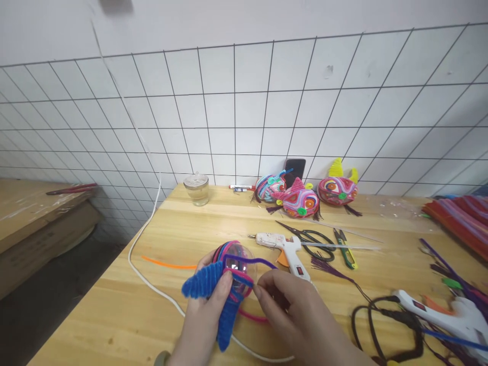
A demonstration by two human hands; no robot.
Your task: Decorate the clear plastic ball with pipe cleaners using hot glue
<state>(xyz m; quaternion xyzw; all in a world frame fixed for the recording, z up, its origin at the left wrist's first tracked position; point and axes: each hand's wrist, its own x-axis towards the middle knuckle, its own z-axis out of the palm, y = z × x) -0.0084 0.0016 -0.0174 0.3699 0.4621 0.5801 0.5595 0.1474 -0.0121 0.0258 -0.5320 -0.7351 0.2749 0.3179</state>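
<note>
My left hand is wrapped around a clear plastic ball, its thumb pressed on the front. Pink, blue and dark pipe cleaners cover part of the ball; the rest is bare and shiny. Two fuzzy blue ear-shaped pieces stick out from it, one to the left and one downward. My right hand is closed in a pinch at the ball's right side, on the end of a pink and blue pipe cleaner. A purple pipe cleaner arches from the ball toward my right knuckles.
Beyond my hands lie a white glue gun, black scissors and yellow-green snips. Several finished fuzzy figures, a phone and a glass stand by the tiled wall. A second glue gun lies right; a white cable crosses left.
</note>
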